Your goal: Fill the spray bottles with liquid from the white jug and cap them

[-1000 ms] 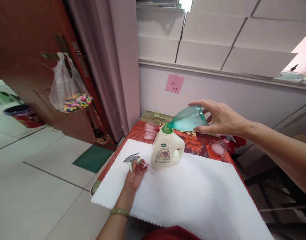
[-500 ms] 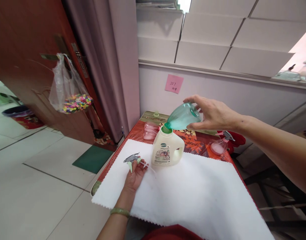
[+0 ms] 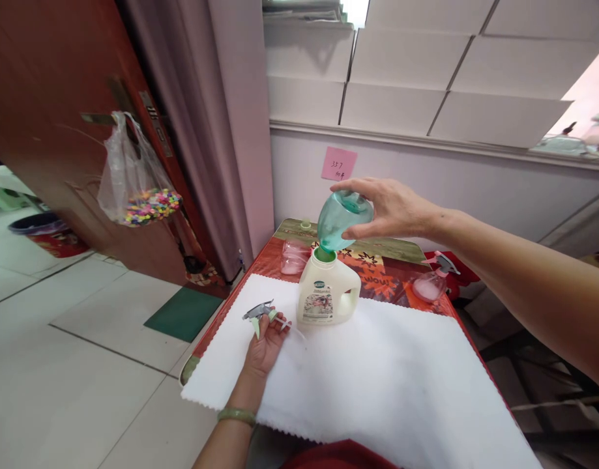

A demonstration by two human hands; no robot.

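Note:
My right hand grips a translucent teal spray bottle by its base and holds it tipped steeply upside down. Its neck points into the mouth of a cream plastic jug, where a green ring shows. The jug stands upright on a white cloth, its printed label facing me and its handle to the right. Low and left of the jug, my left hand is closed around a grey and pale green spray trigger head. The trigger head's clear dip tube trails to the right over the cloth.
A pink spray bottle stands at the table's right edge. Behind the jug lies another pink bottle, near a small pale green ring. A bag of colourful pieces hangs from the door handle at left.
My right hand has swung the teal bottle from a slant to nearly vertical, moving left and slightly up over the jug. My left hand has stayed put with the trigger head.

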